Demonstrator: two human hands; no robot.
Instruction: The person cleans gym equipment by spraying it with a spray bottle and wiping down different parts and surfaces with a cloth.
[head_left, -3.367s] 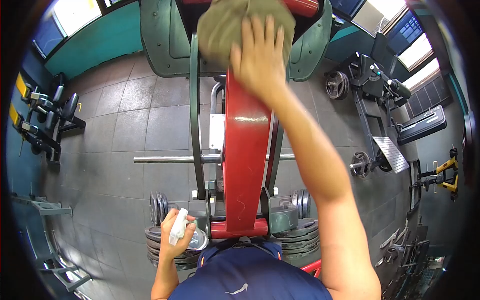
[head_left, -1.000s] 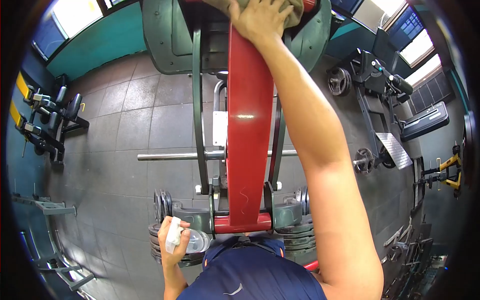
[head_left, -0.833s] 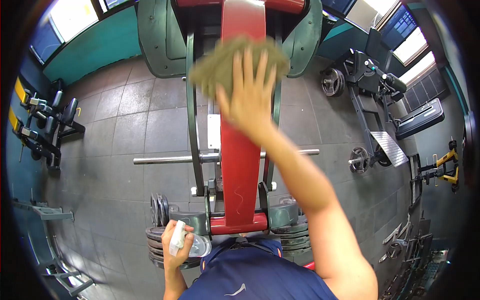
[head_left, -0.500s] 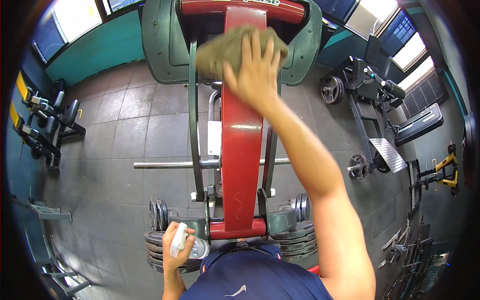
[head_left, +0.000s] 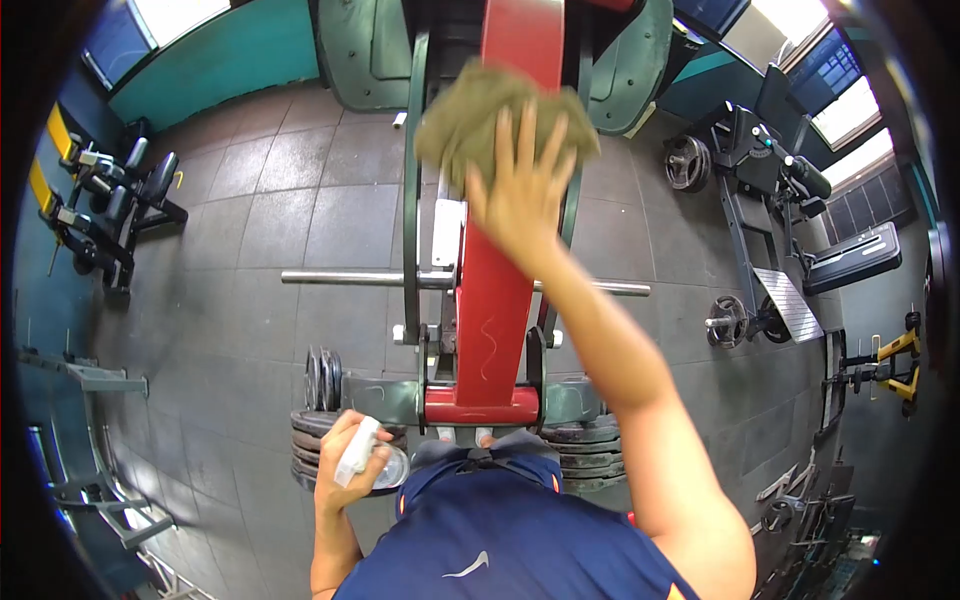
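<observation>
The green cloth (head_left: pixel 480 115) lies flat on the red beam (head_left: pixel 497 290), high up. It looks soft and light, easy to bunch anywhere. The right hand (head_left: pixel 520 195) presses it with fingers spread wide. The left hand (head_left: pixel 345 470) grips a spray bottle (head_left: pixel 372 462) beside the weight plates (head_left: pixel 318 440).

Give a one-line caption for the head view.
Right hand presses cloth on red beam; left hand holds spray bottle.

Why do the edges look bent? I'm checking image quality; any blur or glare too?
Head view: fisheye lens bows the floor tiles and darkens the corners; right hand and cloth slightly motion-blurred; windows blown out; soft sheen on the red beam.
</observation>
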